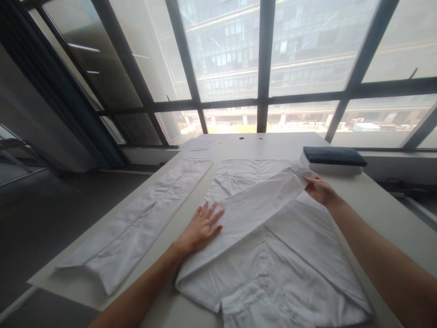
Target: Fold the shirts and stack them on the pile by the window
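A white garment (290,255) lies spread over the table in front of me, with gathered seams at its far and near parts. A long sleeve-like panel (254,205) of it is folded slantwise across the body, running from lower left to upper right. My left hand (200,228) rests flat on this panel's left part, fingers spread. At the panel's upper right end, my right hand (320,190) pinches the cloth edge between thumb and fingers. Left of the garment lies another long white cloth piece (136,228), smoothed out and lightly wrinkled.
A dark folded cloth (334,156) tops a stack of flat white items (336,169) at the table's right side. Thin white sheets (198,145) lie at the far left of the white table (375,214). Beyond it rise large windows (221,54); a dark curtain (64,91) hangs left.
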`<control>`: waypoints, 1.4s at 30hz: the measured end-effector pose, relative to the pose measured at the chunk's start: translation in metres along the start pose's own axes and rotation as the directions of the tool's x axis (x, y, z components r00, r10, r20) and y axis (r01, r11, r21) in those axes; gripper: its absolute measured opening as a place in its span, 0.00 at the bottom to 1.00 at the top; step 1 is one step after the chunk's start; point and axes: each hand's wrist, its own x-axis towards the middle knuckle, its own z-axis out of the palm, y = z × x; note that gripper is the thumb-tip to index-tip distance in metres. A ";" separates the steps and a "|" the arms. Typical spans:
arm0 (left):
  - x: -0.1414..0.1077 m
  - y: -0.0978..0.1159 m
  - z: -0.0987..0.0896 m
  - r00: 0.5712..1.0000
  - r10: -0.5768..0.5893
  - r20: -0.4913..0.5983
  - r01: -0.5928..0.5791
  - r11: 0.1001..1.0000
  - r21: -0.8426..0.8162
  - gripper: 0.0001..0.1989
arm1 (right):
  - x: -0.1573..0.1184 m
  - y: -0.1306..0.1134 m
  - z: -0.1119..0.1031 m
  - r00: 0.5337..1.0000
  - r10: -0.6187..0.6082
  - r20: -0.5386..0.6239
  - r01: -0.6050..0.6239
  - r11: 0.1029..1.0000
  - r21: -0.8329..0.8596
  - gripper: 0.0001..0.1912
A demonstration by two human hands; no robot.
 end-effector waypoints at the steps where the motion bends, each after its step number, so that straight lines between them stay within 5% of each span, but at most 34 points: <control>1: 0.000 0.000 -0.001 1.000 -0.006 0.004 0.006 1.000 0.002 0.29 | 0.001 -0.004 0.004 0.999 -0.036 0.007 0.036 0.999 -0.009 0.19; 8: -0.002 -0.003 0.003 0.996 -0.091 -0.003 0.091 0.996 0.002 0.29 | 0.013 -0.010 0.023 0.990 -0.137 0.041 0.140 0.987 -0.083 0.17; 11: -0.003 -0.004 0.004 0.994 -0.108 -0.002 0.108 0.994 0.022 0.29 | 0.020 -0.002 0.018 0.987 -0.117 -0.112 0.086 0.965 -0.249 0.20; 14: -0.002 0.001 -0.001 0.995 -0.100 -0.027 0.101 0.994 0.049 0.27 | 0.025 0.006 0.006 0.931 -0.189 -0.312 0.056 0.919 -0.391 0.28; 17: 0.002 0.015 -0.011 0.997 -0.034 -0.066 0.036 0.999 0.034 0.26 | 0.022 0.009 0.000 0.876 -0.338 -0.343 0.139 0.860 -0.492 0.31; 19: 0.003 0.026 -0.016 0.997 0.036 -0.065 -0.036 0.999 0.000 0.26 | 0.012 0.014 0.007 0.872 -0.461 -0.163 0.244 0.699 -0.672 0.27; 21: 0.004 0.036 -0.017 0.994 0.108 -0.032 -0.109 0.994 -0.027 0.27 | -0.002 0.022 0.023 0.860 -0.489 0.147 0.382 0.425 -0.820 0.22; 24: 0.004 0.044 -0.013 0.984 0.174 0.047 -0.172 0.985 -0.033 0.32 | -0.025 0.041 0.052 0.805 -0.329 0.493 0.546 0.089 -0.833 0.24; 26: 0.003 0.045 -0.010 0.981 0.178 0.080 -0.177 0.984 -0.021 0.33 | -0.036 0.053 0.065 0.809 -0.165 0.563 0.564 -0.048 -0.824 0.29; 29: 0.002 0.044 -0.007 0.983 0.156 0.096 -0.157 0.988 0.000 0.33 | -0.039 0.067 0.069 0.871 0.004 0.492 0.488 -0.136 -0.862 0.37; 31: 0.002 0.043 -0.005 0.984 0.150 0.096 -0.152 0.988 0.010 0.32 | -0.034 0.072 0.065 0.902 0.026 0.431 0.431 -0.109 -0.896 0.41; 34: 0.002 0.042 -0.005 0.985 0.150 0.088 -0.152 0.988 0.016 0.32 | -0.019 0.068 0.057 0.937 -0.146 0.316 0.321 0.010 -0.947 0.37; 37: 0.003 0.042 -0.006 0.985 0.148 0.085 -0.150 0.989 0.012 0.31 | -0.005 0.053 0.045 0.925 -0.352 0.142 0.177 0.070 -0.982 0.30; 42: 0.004 0.043 -0.008 0.983 0.153 0.098 -0.155 0.988 0.011 0.32 | 0.012 0.025 0.012 0.909 -0.362 -0.208 -0.193 0.076 -0.978 0.26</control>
